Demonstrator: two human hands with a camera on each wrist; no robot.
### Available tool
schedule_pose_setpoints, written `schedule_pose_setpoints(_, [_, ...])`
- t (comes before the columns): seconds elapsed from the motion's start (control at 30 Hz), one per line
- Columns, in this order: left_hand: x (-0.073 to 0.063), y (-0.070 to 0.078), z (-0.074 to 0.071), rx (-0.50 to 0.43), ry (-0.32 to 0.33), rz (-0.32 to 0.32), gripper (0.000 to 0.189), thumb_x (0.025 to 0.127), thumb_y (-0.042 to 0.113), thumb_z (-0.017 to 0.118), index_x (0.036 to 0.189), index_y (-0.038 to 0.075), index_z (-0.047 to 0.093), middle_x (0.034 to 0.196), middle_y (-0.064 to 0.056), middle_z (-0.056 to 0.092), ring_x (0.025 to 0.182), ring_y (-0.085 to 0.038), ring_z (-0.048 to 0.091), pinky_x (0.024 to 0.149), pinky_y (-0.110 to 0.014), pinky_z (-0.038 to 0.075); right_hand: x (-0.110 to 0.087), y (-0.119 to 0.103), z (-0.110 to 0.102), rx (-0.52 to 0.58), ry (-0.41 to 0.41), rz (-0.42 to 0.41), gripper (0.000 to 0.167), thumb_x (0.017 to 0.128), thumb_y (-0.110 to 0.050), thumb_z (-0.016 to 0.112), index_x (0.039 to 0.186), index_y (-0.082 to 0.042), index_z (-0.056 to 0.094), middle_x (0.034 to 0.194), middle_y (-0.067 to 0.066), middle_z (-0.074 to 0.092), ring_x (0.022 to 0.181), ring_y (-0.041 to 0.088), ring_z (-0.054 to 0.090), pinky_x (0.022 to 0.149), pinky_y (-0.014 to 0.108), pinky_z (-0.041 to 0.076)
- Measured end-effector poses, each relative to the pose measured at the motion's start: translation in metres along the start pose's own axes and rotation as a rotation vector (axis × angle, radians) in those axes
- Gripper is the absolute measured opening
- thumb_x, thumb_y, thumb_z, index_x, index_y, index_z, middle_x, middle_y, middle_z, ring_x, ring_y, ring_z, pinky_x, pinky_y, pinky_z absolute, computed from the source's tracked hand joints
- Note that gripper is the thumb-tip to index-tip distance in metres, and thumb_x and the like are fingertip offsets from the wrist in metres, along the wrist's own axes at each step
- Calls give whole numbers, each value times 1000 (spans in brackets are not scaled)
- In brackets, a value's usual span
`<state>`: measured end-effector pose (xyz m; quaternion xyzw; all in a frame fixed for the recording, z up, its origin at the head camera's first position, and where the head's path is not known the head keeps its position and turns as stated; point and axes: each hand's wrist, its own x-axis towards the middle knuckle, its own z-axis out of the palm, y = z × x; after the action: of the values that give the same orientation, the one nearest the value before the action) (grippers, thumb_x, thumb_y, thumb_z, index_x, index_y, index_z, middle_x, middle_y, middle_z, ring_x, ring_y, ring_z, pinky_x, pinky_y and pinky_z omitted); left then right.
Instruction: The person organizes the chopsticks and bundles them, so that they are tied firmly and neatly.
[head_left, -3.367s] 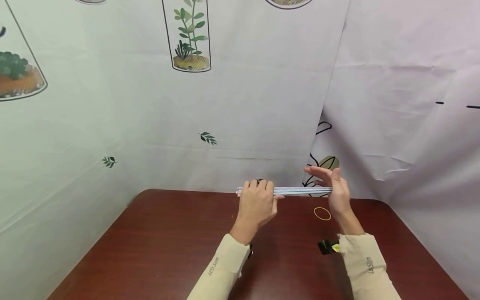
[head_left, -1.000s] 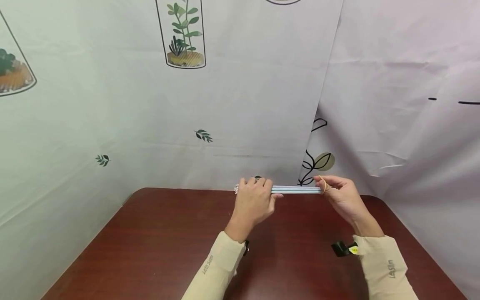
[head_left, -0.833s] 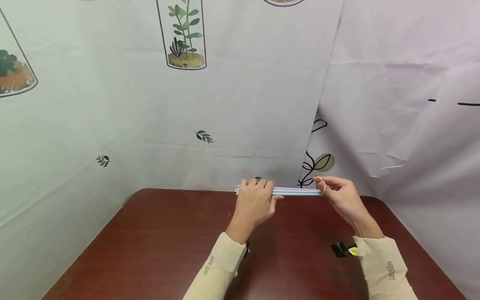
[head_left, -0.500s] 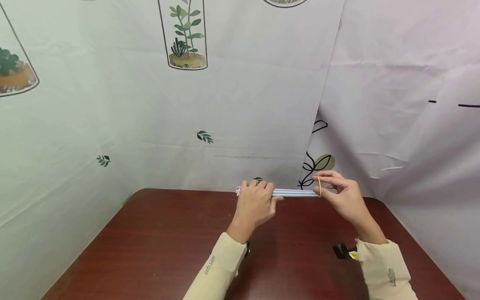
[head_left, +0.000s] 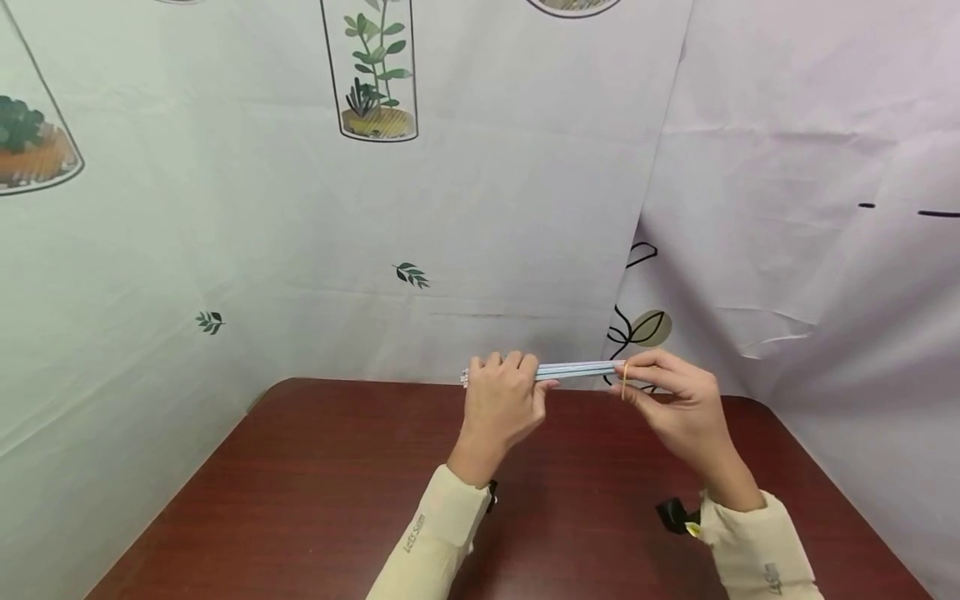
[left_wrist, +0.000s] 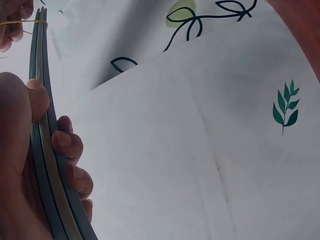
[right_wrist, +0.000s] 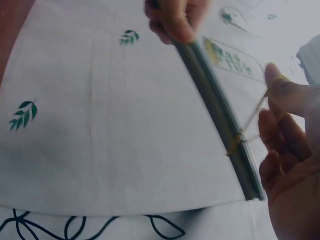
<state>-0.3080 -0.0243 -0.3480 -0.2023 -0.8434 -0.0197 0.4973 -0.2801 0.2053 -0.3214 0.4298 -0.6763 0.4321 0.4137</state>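
Note:
A bundle of several thin pale-blue sticks (head_left: 573, 369) lies almost level above the table. My left hand (head_left: 501, 400) grips the bundle near its left end, the fingers curled over it and the thumb along the near side. At the other end my right hand (head_left: 686, 412) pinches a yellow rubber band (head_left: 625, 382). In the right wrist view the rubber band (right_wrist: 256, 115) is looped round the sticks (right_wrist: 210, 95) close to their end, with a strand pulled out to the fingertips. The left wrist view shows the band (left_wrist: 22, 21) crossing the sticks' far end.
A dark red-brown table (head_left: 337, 483) with rounded back corners spreads below the hands. Behind it hangs a pale cloth backdrop (head_left: 510, 208) printed with leaves and jars. A black wrist camera (head_left: 672, 517) sits at the right cuff.
The rubber band lay on the table at first; my right hand has since picked it up and brought it over the sticks' right end. The left hand has kept its grip.

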Motion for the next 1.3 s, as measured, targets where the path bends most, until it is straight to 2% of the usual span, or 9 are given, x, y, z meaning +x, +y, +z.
schedule_pose_setpoints(0.13, [2, -1, -2, 9, 48, 0, 38, 86, 49, 65, 73, 15, 56, 65, 3, 55, 54, -20, 49, 53, -33, 35, -1, -2, 6, -66, 40, -49, 35, 81, -28, 80, 92, 4, 77, 82, 5, 70, 61, 2, 50, 50, 15, 38])
schedule_pose_setpoints(0.33, [6, -4, -5, 22, 112, -7, 41, 84, 51, 66, 69, 15, 55, 59, 3, 50, 48, -18, 42, 48, -31, 29, 3, -9, 12, -177, 137, -55, 54, 80, -40, 79, 94, 11, 74, 60, 2, 46, 55, 4, 34, 49, 16, 26])
schedule_pose_setpoints(0.4, [7, -5, -6, 22, 118, -11, 41, 84, 51, 65, 68, 15, 55, 59, 3, 49, 48, -18, 42, 47, -31, 29, 5, -13, 13, -177, 161, -14, 49, 79, -30, 83, 97, 14, 72, 59, 3, 42, 56, 5, 35, 49, 11, 28])
schedule_pose_setpoints(0.5, [7, -5, -8, 21, 122, -25, 41, 86, 51, 63, 69, 15, 55, 59, 3, 50, 48, -19, 43, 48, -33, 31, 8, -22, 16, -172, 204, 79, 39, 71, -3, 87, 104, 13, 71, 63, 7, 43, 61, 6, 40, 50, 7, 34])
schedule_pose_setpoints(0.57, [8, -6, -9, 24, 126, -32, 40, 87, 50, 62, 69, 15, 55, 59, 3, 50, 49, -19, 44, 48, -33, 32, 9, -26, 19, -162, 241, 142, 49, 62, 15, 83, 109, 13, 70, 66, 9, 45, 65, 7, 43, 51, 6, 38])
schedule_pose_setpoints(0.63, [7, -6, -9, 26, 128, -37, 40, 87, 50, 61, 69, 15, 55, 59, 3, 50, 49, -19, 44, 48, -34, 33, 10, -26, 21, -158, 276, 186, 58, 58, 21, 80, 114, 13, 67, 69, 11, 45, 66, 7, 46, 55, 7, 40])
schedule_pose_setpoints(0.8, [7, -6, -9, 33, 131, -40, 40, 87, 50, 61, 69, 15, 55, 59, 3, 50, 49, -19, 43, 48, -34, 34, 4, -16, 23, -132, 340, 271, 66, 60, 23, 80, 123, 12, 62, 74, 13, 45, 66, 3, 53, 63, 11, 45])
schedule_pose_setpoints(1.07, [6, -6, -8, 36, 129, -48, 39, 87, 49, 62, 69, 15, 55, 59, 3, 50, 49, -19, 43, 47, -33, 34, 2, -17, 26, 4, 397, 449, 69, 73, 14, 78, 137, 2, 54, 84, 5, 38, 63, 4, 59, 38, 19, 41])
schedule_pose_setpoints(1.3, [6, -6, -8, 39, 111, -57, 39, 85, 49, 65, 69, 15, 54, 60, 3, 50, 50, -18, 44, 48, -33, 34, 6, -22, 27, 167, 496, 542, 58, 79, 9, 75, 134, 2, 56, 83, 5, 36, 57, 6, 57, 34, 23, 41])
